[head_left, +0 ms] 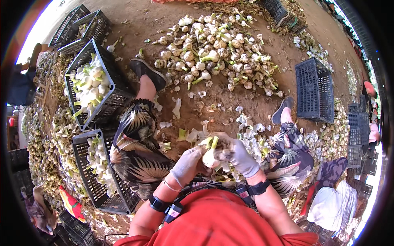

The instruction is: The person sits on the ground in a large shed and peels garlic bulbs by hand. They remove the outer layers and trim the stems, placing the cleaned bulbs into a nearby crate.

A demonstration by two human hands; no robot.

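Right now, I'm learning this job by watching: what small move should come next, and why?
Probably turn the garlic bulb slightly to check its underside: the left hand and the right hand both hold it, its visible side looks pale, and its underside is hidden.

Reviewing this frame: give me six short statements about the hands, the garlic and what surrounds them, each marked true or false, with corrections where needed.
1. The left hand and right hand are both gloved. True.
2. The hands hold a shovel. False: they hold a garlic bulb with a green stem.
3. A garlic pile lies on the ground in front of the person. True.
4. The nearest crate of pale garlic stands beside the right leg. False: that crate is beside the left leg.
5. The person's top is blue. False: the top is red.
6. Each wrist bears a dark strap. True.
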